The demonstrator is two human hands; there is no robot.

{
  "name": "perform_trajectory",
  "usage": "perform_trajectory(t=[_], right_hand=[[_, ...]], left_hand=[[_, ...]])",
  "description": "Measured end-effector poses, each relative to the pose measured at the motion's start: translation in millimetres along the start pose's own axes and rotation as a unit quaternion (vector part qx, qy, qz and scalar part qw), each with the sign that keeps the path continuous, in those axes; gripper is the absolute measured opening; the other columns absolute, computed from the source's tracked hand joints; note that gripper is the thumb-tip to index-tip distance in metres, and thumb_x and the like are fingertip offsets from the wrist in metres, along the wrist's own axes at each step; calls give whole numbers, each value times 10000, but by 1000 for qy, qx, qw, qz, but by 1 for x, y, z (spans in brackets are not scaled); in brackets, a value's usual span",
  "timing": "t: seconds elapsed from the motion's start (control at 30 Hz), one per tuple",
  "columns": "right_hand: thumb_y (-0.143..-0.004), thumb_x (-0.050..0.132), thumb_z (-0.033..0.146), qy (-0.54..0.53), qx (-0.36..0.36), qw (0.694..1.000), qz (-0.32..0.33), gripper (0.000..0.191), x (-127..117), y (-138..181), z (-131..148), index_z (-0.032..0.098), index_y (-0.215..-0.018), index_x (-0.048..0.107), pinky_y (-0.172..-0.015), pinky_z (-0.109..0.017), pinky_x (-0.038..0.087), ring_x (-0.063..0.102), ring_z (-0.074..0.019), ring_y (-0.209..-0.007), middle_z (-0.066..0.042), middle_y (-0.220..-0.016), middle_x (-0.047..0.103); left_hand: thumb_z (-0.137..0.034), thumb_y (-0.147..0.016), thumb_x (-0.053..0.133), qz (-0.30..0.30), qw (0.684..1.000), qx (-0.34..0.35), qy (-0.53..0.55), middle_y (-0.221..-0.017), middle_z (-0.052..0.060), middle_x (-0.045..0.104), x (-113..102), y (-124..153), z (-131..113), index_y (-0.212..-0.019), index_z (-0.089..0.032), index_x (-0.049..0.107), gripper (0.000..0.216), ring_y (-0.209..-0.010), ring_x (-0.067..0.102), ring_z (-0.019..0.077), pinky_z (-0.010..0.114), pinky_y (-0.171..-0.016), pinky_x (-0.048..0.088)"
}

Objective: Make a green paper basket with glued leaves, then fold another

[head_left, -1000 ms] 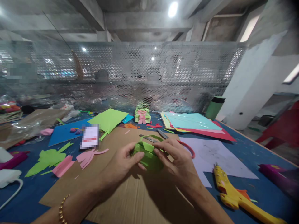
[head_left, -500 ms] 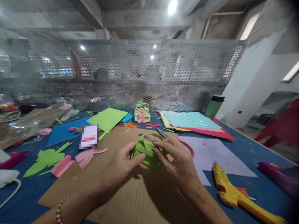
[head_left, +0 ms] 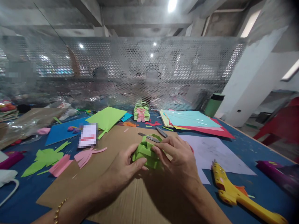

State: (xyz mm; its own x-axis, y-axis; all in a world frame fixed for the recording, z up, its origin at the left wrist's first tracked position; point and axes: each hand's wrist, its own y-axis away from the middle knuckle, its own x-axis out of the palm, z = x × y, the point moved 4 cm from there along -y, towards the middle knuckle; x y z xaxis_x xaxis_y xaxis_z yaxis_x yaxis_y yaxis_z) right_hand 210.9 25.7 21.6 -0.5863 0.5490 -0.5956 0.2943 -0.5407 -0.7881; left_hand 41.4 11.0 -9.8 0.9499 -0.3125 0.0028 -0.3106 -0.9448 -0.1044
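green basket [head_left: 153,162] pinched between left fingers [head_left: 141,162] and, apparently, right fingers [head_left: 165,147]

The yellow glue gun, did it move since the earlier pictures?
No. The yellow glue gun has stayed put: its tip still sits at the same spot by the lilac paper. Only the whole view shifted slightly.

Scissors handle [head_left: 192,149] now mostly hidden (behind right hand [head_left: 178,154])

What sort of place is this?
Probably a paper-craft workshop: there's a glue gun, scissors and a stack of coloured paper on the table.
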Motion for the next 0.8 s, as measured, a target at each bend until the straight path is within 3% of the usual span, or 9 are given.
perform_trajectory(t=[0.27, 0.47, 0.63, 0.8], right_hand=[[-981, 597, 244, 19, -33, 999, -19, 189, -2, 0, 6, 253, -907, 771, -701, -369, 336, 559, -218, -799, -34, -804, 694], [-1001, 536, 228, 0, -73, 997, 1, 215, -4, -5, 21, 208, -1054, 743, -723, -377, 374, 564, -215, -794, -62, -842, 710], [-1007, 509, 211, 2, -90, 996, 12, 228, -5, -5, 24, 179, -1074, 725, -742, -391, 383, 561, -229, -819, -76, -872, 709], [-998, 508, 240, 0, -124, 992, 32, 248, -3, -5, 34, 159, -1033, 740, -691, -388, 358, 543, -241, -786, -87, -852, 704]], left_hand=[[-279, -904, 646, -21, 999, 25, -19, -1136, 84, 693, 1, 2, -8, -1243, -210, 641, 346, -931, 652, 226, 305, -759, 535], [-259, -862, 715, -62, 996, 60, 4, -1178, 87, 703, -5, -4, -12, -1175, -194, 669, 323, -1063, 639, 242, 307, -879, 519], [-390, -824, 777, -48, 996, 39, 59, -1133, 102, 699, -10, -11, -3, -1237, -204, 612, 482, -964, 666, 242, 280, -694, 555], [-515, -850, 726, -70, 996, 1, 58, -1190, 115, 660, -12, -9, -2, -1328, -230, 562, 580, -897, 670, 235, 272, -585, 567]])
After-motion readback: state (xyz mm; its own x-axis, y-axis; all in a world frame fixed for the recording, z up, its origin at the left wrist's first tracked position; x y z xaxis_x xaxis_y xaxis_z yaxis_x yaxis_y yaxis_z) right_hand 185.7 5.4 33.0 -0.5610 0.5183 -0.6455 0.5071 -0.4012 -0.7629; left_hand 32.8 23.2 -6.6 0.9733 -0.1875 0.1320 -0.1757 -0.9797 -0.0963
